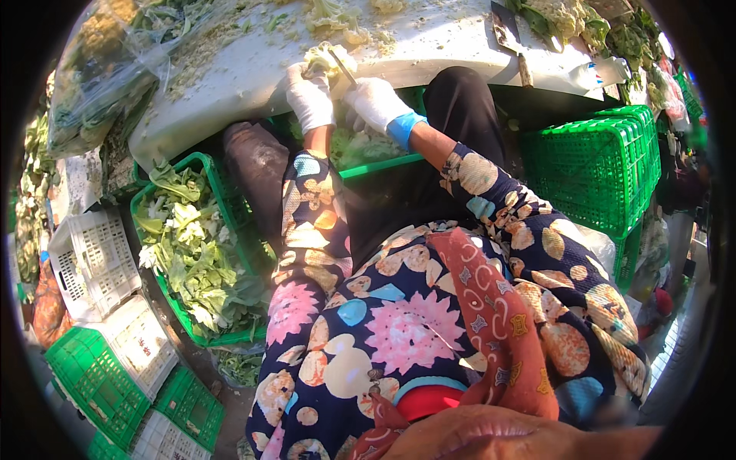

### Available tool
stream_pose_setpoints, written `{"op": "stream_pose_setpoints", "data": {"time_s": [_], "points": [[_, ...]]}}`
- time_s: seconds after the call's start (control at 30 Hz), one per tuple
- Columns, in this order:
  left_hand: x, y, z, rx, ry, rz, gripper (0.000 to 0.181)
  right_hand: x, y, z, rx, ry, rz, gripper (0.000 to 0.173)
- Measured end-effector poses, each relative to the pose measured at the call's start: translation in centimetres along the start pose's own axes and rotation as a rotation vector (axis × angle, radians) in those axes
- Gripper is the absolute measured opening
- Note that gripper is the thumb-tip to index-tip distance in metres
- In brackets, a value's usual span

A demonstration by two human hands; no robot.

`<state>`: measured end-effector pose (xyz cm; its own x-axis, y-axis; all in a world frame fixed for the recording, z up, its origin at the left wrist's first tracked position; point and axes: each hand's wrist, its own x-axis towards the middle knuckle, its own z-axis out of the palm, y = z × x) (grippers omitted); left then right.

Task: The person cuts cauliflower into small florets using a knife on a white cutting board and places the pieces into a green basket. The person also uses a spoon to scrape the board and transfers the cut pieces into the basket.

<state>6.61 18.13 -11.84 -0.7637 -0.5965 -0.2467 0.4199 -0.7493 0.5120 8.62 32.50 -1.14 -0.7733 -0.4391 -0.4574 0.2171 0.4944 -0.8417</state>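
Observation:
My left hand (309, 99), in a white glove, holds a piece of cauliflower (329, 60) at the near edge of a white worktop (425, 54). In my right hand (376, 106), also gloved in white with a blue cuff, is a knife (343, 68). Its narrow blade lies across the cauliflower. Below the hands, between my knees, a green plastic crate (376, 167) holds pale cauliflower pieces, partly hidden by my arms. Crumbs and cut bits of cauliflower (345, 29) are scattered on the worktop.
A cleaver (506, 29) with a wooden handle lies at the worktop's right. Leaves and trimmings fill a green crate (210, 163) beside my left leg. Stacked green crates (581, 172) stand at right; white crates (95, 261) and green ones at lower left. A plastic bag (103, 98) covers the worktop's left end.

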Motion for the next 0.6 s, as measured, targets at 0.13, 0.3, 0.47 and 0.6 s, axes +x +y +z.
{"op": "stream_pose_setpoints", "data": {"time_s": [0.13, 0.3, 0.47, 0.6], "points": [[-1.2, 0.4, -0.2, 1.335, -0.063, 0.783, 0.018, 1.2, 0.8, 0.5, -0.113, 0.055, -0.050, 0.025], [-1.2, 0.9, 0.3, 1.469, -0.102, 0.773, 0.025, 5.6, 4.0, 1.2, -0.755, 0.211, -0.453, 0.027], [-0.3, 0.6, -0.2, 1.490, -0.074, 0.766, 0.026, 7.9, 2.8, 2.4, -0.734, 0.203, -0.364, 0.025], [0.6, 0.1, 0.1, 1.418, -0.108, 0.709, 0.026, 10.2, 3.1, 1.6, -0.500, 0.432, -0.770, 0.047]]}}
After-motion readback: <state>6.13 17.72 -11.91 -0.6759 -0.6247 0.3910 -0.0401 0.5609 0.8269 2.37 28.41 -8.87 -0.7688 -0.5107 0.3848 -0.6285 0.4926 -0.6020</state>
